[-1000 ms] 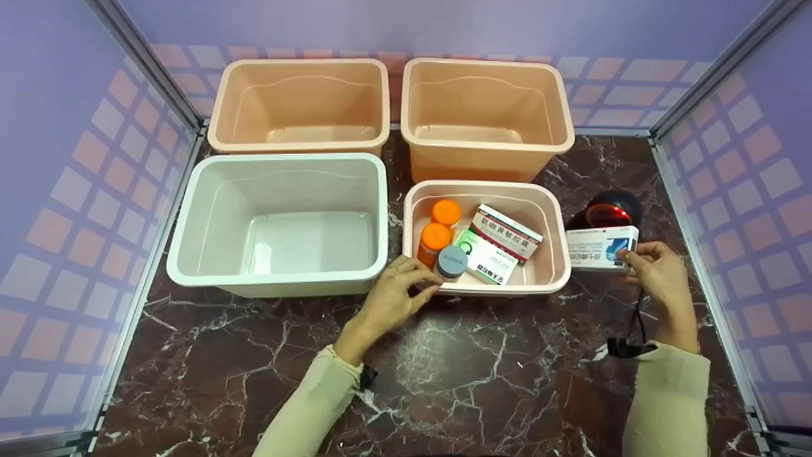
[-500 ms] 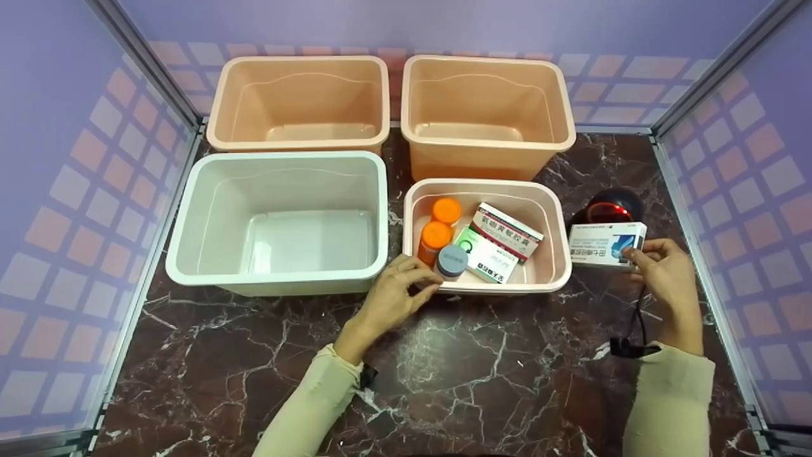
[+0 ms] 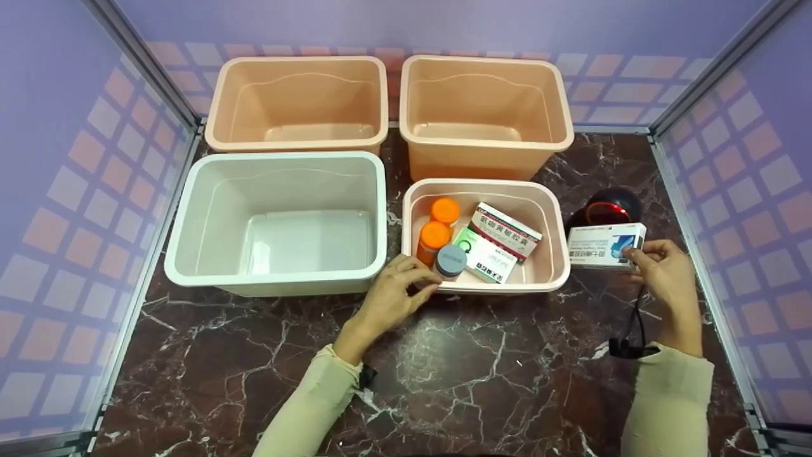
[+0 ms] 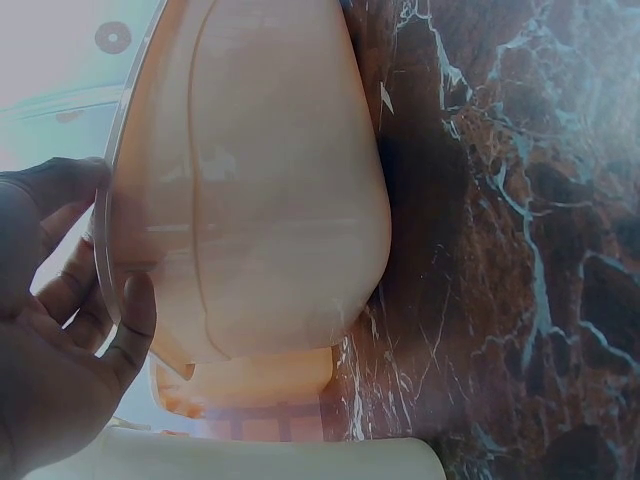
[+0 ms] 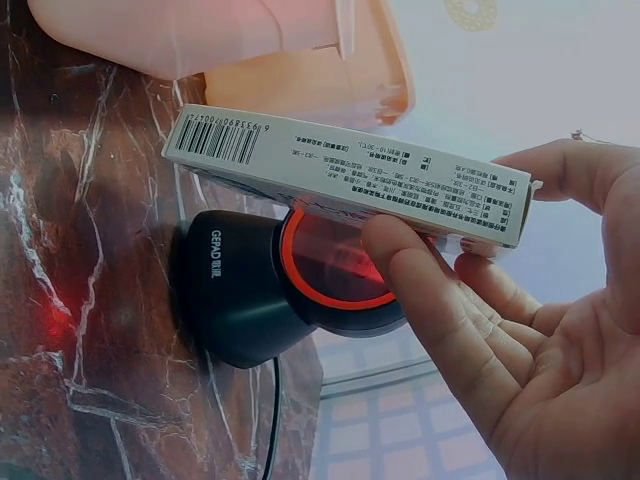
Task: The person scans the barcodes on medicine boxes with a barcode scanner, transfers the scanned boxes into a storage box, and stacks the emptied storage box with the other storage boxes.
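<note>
Grasping a flat, crisp-edged cardboard box (image 3: 599,246) with the right hand (image 3: 663,270), pinching it with the thumb on the smooth printed face and fingers beneath. Holding it just right of the small tub (image 3: 507,287), made of smooth pale pink plastic with rounded corners. Gripping the front-left part of the small tub's thin rim with the left hand (image 3: 403,292), fingers bent about the lip. Bearing a barcode (image 5: 215,135) along the box's narrow side, beside rows of tiny print (too small to read in full).

Also seeing, right of the small tub and beyond the box, a rounded scanner (image 3: 615,200) of black plastic, ringed in glowing red. Cannot tell contact from a narrow gap between box and scanner.

Finding inside the small tub, at its left, two round orange bottles (image 3: 435,235) and a jar (image 3: 451,259) with a flat grey lid; in its middle, two overlapping cartons (image 3: 507,231), sharp-cornered and tilted. Standing left of the small tub, a deep mint bin (image 3: 276,279); behind it, a peach bin (image 3: 479,162), straight-walled; beneath it, a dark, white-veined, marble-like tabletop (image 3: 457,381)
</note>
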`<state>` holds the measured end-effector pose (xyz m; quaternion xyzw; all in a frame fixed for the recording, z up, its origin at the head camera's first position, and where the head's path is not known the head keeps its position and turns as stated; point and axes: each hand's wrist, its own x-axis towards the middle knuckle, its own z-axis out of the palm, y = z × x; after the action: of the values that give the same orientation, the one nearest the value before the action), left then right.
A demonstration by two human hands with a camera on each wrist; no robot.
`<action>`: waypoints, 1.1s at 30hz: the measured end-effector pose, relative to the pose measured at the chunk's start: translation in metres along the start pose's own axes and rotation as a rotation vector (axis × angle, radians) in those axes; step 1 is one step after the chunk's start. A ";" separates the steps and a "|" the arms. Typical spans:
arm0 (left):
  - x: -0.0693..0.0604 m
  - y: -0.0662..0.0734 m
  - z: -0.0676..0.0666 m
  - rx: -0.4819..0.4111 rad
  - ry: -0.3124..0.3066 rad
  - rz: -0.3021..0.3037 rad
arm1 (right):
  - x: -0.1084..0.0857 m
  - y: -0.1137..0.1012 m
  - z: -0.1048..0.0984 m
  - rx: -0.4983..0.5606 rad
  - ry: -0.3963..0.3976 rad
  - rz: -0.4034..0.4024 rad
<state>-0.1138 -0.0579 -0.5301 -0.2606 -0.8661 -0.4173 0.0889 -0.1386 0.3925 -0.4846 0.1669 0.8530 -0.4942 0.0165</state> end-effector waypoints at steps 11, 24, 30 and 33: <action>0.001 0.001 -0.001 0.010 -0.009 0.008 | 0.001 0.003 0.005 0.054 -0.032 0.034; 0.001 0.002 -0.001 -0.004 -0.010 -0.001 | 0.000 0.000 0.002 -0.029 0.005 -0.009; 0.000 0.001 -0.001 0.003 0.001 0.004 | -0.001 -0.001 -0.001 -0.064 0.023 -0.017; 0.000 0.001 0.000 0.004 0.007 0.013 | -0.001 -0.001 -0.001 -0.059 0.035 -0.016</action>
<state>-0.1133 -0.0575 -0.5293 -0.2647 -0.8648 -0.4158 0.0955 -0.1376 0.3927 -0.4828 0.1683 0.8686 -0.4660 0.0024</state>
